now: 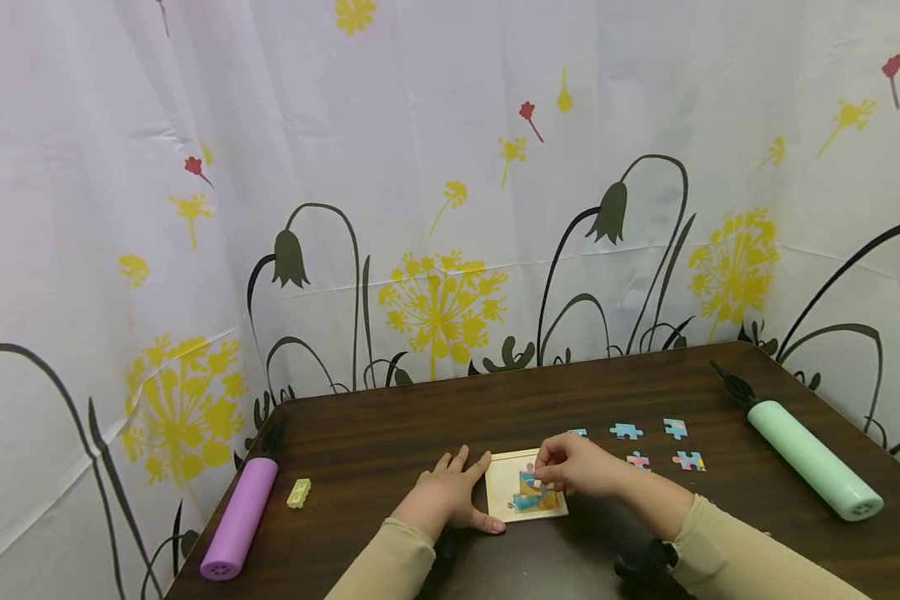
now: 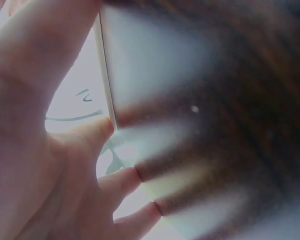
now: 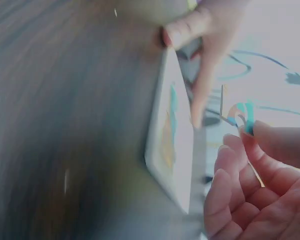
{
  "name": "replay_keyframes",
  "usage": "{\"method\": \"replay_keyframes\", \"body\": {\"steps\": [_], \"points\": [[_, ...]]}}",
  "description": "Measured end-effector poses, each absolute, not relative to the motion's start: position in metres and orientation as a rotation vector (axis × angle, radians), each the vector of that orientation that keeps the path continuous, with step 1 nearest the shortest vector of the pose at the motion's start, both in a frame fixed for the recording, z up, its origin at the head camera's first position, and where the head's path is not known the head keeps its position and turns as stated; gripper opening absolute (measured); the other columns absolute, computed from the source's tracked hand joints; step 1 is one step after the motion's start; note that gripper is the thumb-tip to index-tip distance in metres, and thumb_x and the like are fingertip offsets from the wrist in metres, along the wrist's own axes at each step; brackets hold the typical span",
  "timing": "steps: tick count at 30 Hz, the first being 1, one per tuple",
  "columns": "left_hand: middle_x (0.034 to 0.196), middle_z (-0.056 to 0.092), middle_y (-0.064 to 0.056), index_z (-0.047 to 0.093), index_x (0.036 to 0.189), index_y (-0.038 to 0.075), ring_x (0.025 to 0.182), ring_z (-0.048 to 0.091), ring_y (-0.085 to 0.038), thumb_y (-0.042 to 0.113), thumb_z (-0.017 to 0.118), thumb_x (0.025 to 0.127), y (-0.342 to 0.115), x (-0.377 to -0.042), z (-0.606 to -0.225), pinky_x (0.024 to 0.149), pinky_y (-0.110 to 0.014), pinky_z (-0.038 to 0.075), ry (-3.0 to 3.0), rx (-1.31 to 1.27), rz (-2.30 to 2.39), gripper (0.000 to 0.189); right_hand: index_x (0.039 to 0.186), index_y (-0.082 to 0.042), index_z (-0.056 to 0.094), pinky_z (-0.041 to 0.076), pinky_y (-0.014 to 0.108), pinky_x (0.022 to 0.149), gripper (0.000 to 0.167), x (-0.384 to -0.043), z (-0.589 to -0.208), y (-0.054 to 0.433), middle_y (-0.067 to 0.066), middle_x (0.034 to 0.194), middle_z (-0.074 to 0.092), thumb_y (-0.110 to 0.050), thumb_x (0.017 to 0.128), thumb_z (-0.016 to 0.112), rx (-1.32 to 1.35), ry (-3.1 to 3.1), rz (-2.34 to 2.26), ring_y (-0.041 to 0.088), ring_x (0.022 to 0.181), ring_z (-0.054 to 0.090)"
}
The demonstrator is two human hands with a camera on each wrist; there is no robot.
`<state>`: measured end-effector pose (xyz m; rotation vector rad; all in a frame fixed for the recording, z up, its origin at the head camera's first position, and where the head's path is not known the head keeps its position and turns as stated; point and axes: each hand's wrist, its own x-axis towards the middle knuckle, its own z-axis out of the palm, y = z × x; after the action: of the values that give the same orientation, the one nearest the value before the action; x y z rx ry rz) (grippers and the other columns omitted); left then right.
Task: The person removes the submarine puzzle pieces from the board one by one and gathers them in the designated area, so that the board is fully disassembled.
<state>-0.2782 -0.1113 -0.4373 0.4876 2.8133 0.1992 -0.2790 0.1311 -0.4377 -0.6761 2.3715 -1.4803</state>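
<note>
A pale wooden puzzle board (image 1: 500, 468) lies on the dark table, with several joined pieces (image 1: 528, 502) in its lower right part. My left hand (image 1: 444, 495) rests at the board's left side, fingers spread and the thumb by its near corner. Over the board's right side, my right hand (image 1: 587, 468) pinches a puzzle piece between thumb and forefinger. In the right wrist view this puzzle piece (image 3: 248, 114) shows teal and orange, raised above the board. To the right lie loose puzzle pieces, among them a blue one (image 1: 627, 431) and a pink one (image 1: 638, 461).
A purple hand pump (image 1: 242, 518) lies along the table's left edge, beside a small yellow block (image 1: 298, 493). On the right is a mint-green hand pump (image 1: 813, 460). A flowered curtain (image 1: 435, 167) hangs behind the table (image 1: 420, 408).
</note>
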Motion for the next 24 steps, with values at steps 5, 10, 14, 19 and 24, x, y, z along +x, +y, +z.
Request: {"method": "replay_keyframes", "body": {"steps": [5,10,14,19,24], "points": [[0.159,0.026,-0.015,0.033,0.156,0.024,0.143,0.025,-0.042,0.065,0.079,0.069,-0.112,-0.278,-0.439,0.105,-0.064,0.030,2.807,0.489,0.206,0.107,0.085,-0.002,0.066,0.045,0.029,0.051,0.013,-0.273,-0.435,0.163,0.003,0.075,0.058,-0.009,0.096,0.064,-0.594,2.405,-1.463,0.015,0.058,0.052],[0.160,0.025,-0.015,0.033,0.156,0.024,0.142,0.025,-0.043,0.065,0.079,0.069,-0.111,-0.279,-0.437,0.105,-0.064,0.030,2.808,0.494,0.206,0.107,0.080,-0.001,0.064,0.036,0.026,0.048,0.017,-0.265,-0.443,0.190,-0.002,0.068,0.050,-0.009,0.094,0.066,-0.566,2.397,-1.394,0.010,0.050,0.039],[0.160,0.024,-0.015,0.032,0.157,0.024,0.143,0.024,-0.044,0.065,0.079,0.069,-0.112,-0.280,-0.436,0.106,-0.063,0.028,2.809,0.487,0.222,0.108,0.080,-0.001,0.066,0.031,0.023,0.046,0.016,-0.259,-0.446,0.202,-0.003,0.066,0.050,-0.009,0.094,0.066,-0.544,2.373,-1.368,0.007,0.048,0.033],[0.160,0.023,-0.015,0.031,0.157,0.024,0.143,0.023,-0.044,0.064,0.080,0.069,-0.113,-0.279,-0.436,0.107,-0.063,0.027,2.796,0.479,0.242,0.108,0.080,-0.003,0.067,0.033,0.025,0.047,0.013,-0.256,-0.446,0.211,-0.002,0.068,0.053,-0.009,0.091,0.069,-0.529,2.415,-1.348,0.010,0.052,0.038],[0.160,0.023,-0.015,0.031,0.157,0.024,0.143,0.023,-0.044,0.064,0.080,0.069,-0.111,-0.279,-0.437,0.107,-0.062,0.028,2.790,0.476,0.237,0.108,0.079,-0.002,0.065,0.037,0.028,0.053,0.010,-0.258,-0.446,0.212,0.000,0.071,0.057,-0.005,0.086,0.073,-0.583,2.545,-1.349,0.013,0.062,0.044]]}}
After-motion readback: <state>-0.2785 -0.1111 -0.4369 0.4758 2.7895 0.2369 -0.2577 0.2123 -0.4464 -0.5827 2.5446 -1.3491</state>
